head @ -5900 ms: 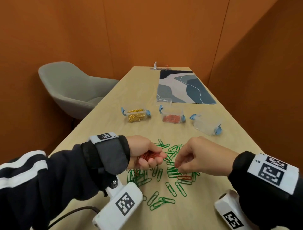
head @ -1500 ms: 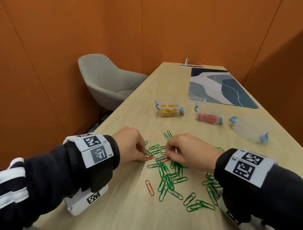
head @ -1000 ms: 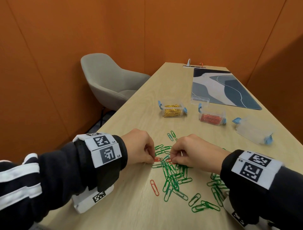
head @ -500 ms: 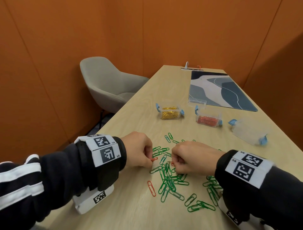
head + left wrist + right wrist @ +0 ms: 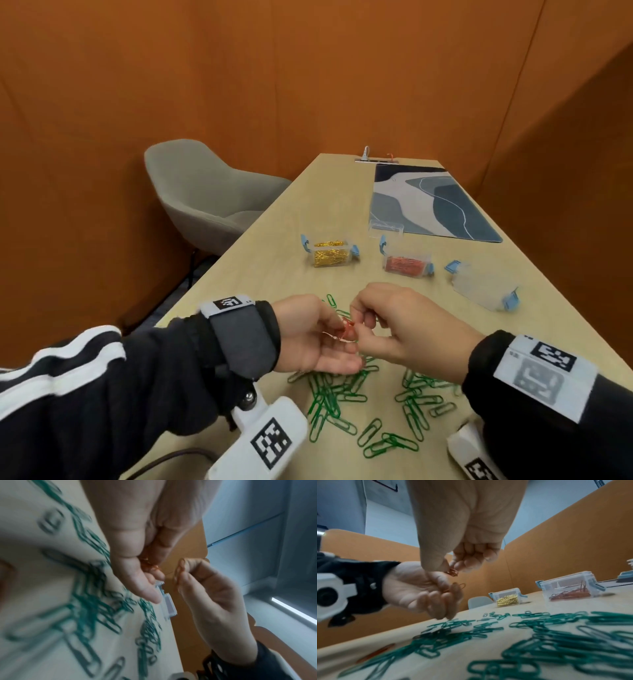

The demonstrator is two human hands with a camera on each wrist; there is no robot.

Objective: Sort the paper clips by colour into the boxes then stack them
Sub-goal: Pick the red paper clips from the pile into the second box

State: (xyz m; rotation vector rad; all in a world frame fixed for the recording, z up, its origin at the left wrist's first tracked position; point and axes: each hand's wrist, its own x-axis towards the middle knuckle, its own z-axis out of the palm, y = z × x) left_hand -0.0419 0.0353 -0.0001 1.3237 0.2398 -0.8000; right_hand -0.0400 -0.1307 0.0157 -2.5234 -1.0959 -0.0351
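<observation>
My left hand is raised off the table, palm up, its fingers cupped round a few red paper clips. Right beside it my right hand pinches one red paper clip between thumb and fingers, just above the left palm. Many green paper clips lie scattered on the table below both hands. One more red clip lies among them near the left. Further back stand a box of gold clips, a box of red clips and an empty clear box.
A loose clear lid lies behind the red box. A blue-grey desk mat covers the table's far right. A grey chair stands off the left edge. Orange walls close in the table.
Both hands have lifted off the clip pile. The left hand has turned palm up with red clips in it, and the right hand has brought a red clip over it.
</observation>
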